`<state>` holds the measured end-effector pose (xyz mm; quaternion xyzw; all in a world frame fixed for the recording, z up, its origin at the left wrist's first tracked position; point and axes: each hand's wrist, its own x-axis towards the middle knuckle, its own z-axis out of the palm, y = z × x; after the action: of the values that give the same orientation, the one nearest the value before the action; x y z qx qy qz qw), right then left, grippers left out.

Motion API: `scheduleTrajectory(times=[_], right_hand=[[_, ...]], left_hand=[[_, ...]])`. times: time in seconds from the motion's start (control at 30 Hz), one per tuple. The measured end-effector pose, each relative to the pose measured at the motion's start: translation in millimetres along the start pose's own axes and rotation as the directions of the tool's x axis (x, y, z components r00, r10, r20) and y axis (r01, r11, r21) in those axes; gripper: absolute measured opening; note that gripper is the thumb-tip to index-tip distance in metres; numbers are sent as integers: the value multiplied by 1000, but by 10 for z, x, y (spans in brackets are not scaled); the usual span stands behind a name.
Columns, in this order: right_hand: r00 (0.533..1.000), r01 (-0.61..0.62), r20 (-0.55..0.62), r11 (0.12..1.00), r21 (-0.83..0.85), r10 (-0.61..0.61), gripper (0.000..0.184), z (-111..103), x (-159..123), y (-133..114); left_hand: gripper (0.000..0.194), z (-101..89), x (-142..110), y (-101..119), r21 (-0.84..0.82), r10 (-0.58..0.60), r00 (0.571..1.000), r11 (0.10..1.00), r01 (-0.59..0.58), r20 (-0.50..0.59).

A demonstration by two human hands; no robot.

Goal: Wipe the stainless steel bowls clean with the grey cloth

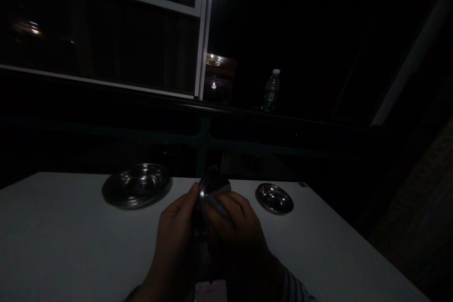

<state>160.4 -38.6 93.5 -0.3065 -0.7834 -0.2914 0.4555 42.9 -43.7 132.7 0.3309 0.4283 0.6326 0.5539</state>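
Note:
Between my hands a shiny round metal dish [214, 180] is held up on edge above the table. My left hand [173, 226] grips its left rim, thumb uppermost. With curled fingers, my right hand [237, 222] presses a greyish, dotted piece that looks like a cloth [222, 209] against the dish. Dim light hides most of the dish's lower part and the cloth's full shape. Left of my hands lies a stack of wider metal plates [136, 186]. A single small metal dish [275, 198] rests to the right.
The white table [71, 231] has its far edge just beyond the plates. A pale pinkish, phone-like object [210, 291] shows at the bottom centre. Behind, a plastic bottle [272, 89] stands on a dark sill beside a white window frame [203, 33].

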Motion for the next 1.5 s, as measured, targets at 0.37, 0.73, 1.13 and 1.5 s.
scheduleTrajectory(times=[0.37, 0.73, 1.13, 1.5], right_hand=[[978, -208, 58, 968, 143, 201, 31, -169, 57, 207], [970, -244, 46, 956, 164, 239, 30, -189, 58, 226], [1000, 12, 7, 999, 51, -12, 26, -106, 47, 85], [944, -319, 131, 937, 144, 302, 33, -208, 39, 314]], left_hand=[[32, -10, -50, -2, 57, 20, 999, 998, -23, 45], [31, -15, -34, -14, 11, 20, 999, 1000, -21, 48], [25, 5, -22, 23, -101, -29, 999, 994, 32, 27], [32, 26, -62, -22, -46, -64, 997, 997, 66, 45]])
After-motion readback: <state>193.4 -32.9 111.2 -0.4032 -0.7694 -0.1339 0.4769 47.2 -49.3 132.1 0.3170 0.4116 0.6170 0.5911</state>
